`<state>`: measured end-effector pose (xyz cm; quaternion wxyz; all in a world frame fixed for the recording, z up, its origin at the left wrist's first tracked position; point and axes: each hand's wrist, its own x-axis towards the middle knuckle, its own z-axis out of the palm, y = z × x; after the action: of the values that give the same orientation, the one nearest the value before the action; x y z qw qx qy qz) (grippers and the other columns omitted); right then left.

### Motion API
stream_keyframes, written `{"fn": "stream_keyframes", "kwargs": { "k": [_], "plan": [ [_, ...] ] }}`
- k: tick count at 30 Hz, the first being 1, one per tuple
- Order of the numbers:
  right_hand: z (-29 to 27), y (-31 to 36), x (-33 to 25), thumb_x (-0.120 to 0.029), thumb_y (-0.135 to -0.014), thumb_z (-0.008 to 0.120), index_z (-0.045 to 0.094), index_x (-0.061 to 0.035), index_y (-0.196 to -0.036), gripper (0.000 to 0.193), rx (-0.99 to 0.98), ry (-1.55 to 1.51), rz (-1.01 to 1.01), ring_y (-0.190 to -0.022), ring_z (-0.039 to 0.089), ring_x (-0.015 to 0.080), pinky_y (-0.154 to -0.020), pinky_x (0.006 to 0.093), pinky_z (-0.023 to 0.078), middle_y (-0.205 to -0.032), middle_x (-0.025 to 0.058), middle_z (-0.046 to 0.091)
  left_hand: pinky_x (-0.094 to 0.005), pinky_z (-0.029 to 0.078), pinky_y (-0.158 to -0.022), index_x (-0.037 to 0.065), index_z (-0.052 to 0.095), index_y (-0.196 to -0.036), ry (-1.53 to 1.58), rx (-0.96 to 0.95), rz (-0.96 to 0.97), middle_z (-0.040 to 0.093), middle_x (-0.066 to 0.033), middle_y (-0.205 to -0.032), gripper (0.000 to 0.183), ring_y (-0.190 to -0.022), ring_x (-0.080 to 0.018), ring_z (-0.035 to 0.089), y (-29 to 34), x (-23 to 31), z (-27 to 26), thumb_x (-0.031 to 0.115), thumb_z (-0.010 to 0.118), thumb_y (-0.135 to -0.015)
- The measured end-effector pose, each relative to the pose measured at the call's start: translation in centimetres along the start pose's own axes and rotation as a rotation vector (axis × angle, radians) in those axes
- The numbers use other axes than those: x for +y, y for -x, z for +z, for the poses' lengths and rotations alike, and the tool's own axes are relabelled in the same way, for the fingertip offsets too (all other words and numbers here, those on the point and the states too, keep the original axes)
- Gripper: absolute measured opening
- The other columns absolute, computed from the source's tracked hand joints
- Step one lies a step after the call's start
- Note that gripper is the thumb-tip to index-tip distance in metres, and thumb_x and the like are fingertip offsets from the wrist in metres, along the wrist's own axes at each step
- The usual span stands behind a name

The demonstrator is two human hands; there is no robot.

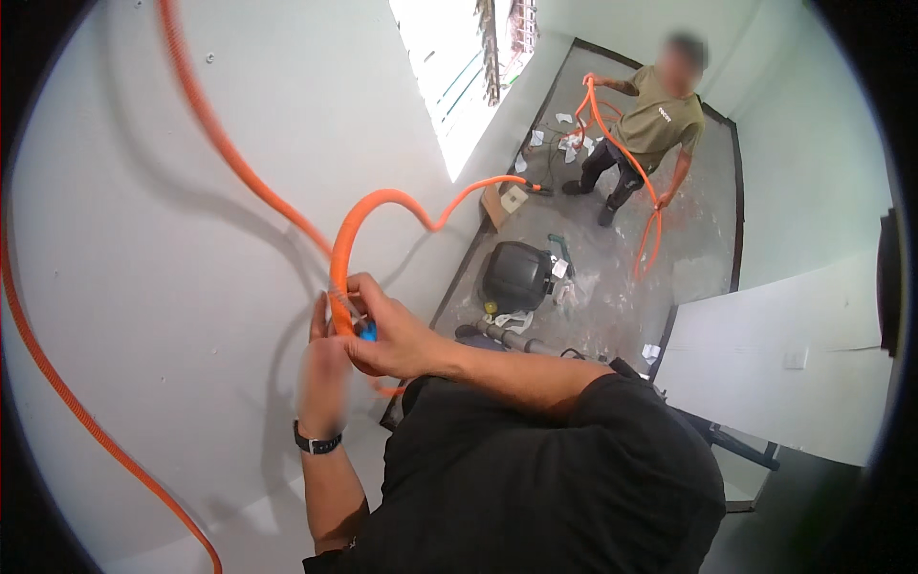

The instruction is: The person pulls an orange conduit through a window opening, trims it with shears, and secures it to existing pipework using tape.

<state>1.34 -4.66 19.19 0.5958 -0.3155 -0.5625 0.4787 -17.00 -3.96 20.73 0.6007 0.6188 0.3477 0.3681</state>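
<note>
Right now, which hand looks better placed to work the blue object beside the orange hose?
Probably the right hand: the blue object shows between its thumb and fingers. The left hand is mostly left of the orange hose.

right, we're on the orange hose (pixel 340 263), bright, slim and round, gripped low down where it stands nearly upright! we follow it up: over a tall rounded arch, down into a dip, then a second, flatter rise away to the right, where its far end looks dark. we spot a ribbed orange strand (pixel 229 153) sweeping in from the upper left, blurred near the top, reaching the hose just above the grip; whether the two join there, we can't tell. and just beside the gripped stretch, on its right, we've a small bright blue piece (pixel 368 332), mostly covered, its shape hidden from us.
</note>
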Motion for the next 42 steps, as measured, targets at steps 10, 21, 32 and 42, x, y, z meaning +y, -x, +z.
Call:
{"fn": "stream_keyframes", "kwargs": {
  "k": [10, 21, 32, 42],
  "plan": [
    [-14.3, -5.3, 18.7, -0.026, -0.101, 0.066, 0.059, -0.0046, -0.104, 0.023, 0.761, -1.046, 0.612, -0.054, 0.046, 0.0047, -0.047, 0.019, 0.042, -0.082, -0.0003, 0.059, -0.0245, 0.043, -0.061, -0.001, 0.07, -0.101, -0.123, 0.407, 0.189, 0.054, 0.0015, -0.067, 0.018, -0.062, -0.0081, 0.053, 9.9, -2.2, -6.8, 0.013, 0.065, -0.09],
    [-13.8, -0.6, 18.6, -0.017, -0.095, 0.07, 0.047, -0.009, -0.115, 0.031, 0.628, -0.495, 0.609, -0.058, 0.052, 0.0105, -0.049, 0.0251, 0.046, -0.091, 0.0078, 0.068, -0.0407, 0.054, -0.097, -0.001, 0.045, -0.148, -0.853, 0.457, -0.631, 0.061, -0.0196, -0.136, 0.062, -0.114, -0.0307, 0.066, 21.3, -17.2, -17.4, 0.008, 0.066, -0.09],
    [4.2, 1.1, 9.6, -0.029, -0.097, 0.072, 0.043, -0.0056, -0.127, 0.047, -0.055, -0.085, 0.252, -0.075, 0.06, 0.0129, -0.064, 0.0328, 0.053, -0.107, 0.0121, 0.064, -0.0407, 0.046, -0.11, 0.001, 0.04, -0.154, -0.113, -0.003, -0.239, 0.06, -0.022, -0.141, 0.063, -0.132, -0.0295, 0.058, 5.2, -7.3, -4.0, 0.018, 0.065, -0.098],
    [-12.8, 5.4, 19.0, -0.032, -0.092, 0.077, 0.068, -0.0106, -0.1, 0.025, 0.694, -0.82, 0.675, -0.054, 0.041, 0.0036, -0.054, 0.022, 0.043, -0.079, -0.0028, 0.061, -0.0391, 0.057, -0.071, 0.004, 0.072, -0.116, -0.716, -0.014, -0.115, 0.075, -0.0181, -0.095, 0.036, -0.077, -0.0362, 0.071, 9.2, -2.1, -2.8, 0.028, 0.079, -0.09]
  ]
}}
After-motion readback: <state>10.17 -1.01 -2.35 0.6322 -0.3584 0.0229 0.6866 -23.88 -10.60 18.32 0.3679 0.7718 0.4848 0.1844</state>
